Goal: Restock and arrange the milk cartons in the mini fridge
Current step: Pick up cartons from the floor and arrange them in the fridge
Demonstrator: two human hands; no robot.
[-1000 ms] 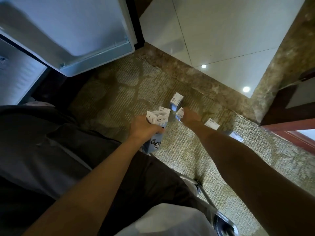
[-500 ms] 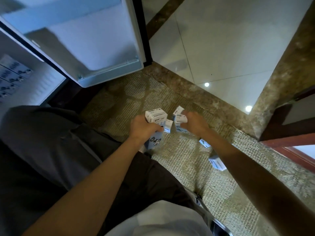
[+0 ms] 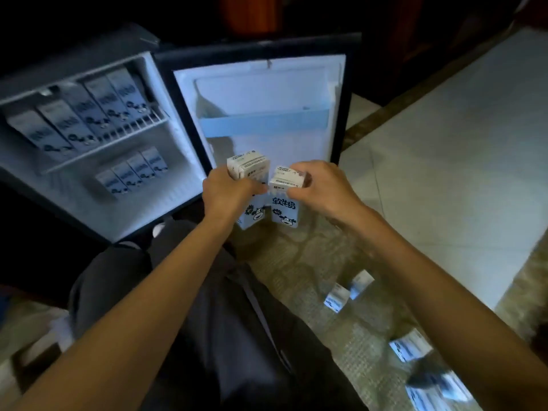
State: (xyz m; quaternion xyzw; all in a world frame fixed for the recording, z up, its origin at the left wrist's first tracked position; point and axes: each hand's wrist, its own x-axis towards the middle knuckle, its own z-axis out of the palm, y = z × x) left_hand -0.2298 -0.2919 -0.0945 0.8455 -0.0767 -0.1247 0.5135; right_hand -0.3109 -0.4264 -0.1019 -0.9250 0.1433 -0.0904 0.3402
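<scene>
One milk carton (image 3: pixel 248 166) is gripped by the curled fingers of the left hand (image 3: pixel 228 191), and a second carton (image 3: pixel 284 210) by the right hand (image 3: pixel 323 188). Both are held side by side before the open mini fridge (image 3: pixel 178 161). Blue Chinese characters and cartoon cows are printed on them; the top print is too small to read. Stocked cartons (image 3: pixel 89 114) are seen on the shelves, and loose cartons (image 3: pixel 336 298) on the carpet (image 3: pixel 296 262).

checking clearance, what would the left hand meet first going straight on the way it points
Likely the fridge door's inner panel, beyond the carton the left hand grips; depth unclear.
</scene>
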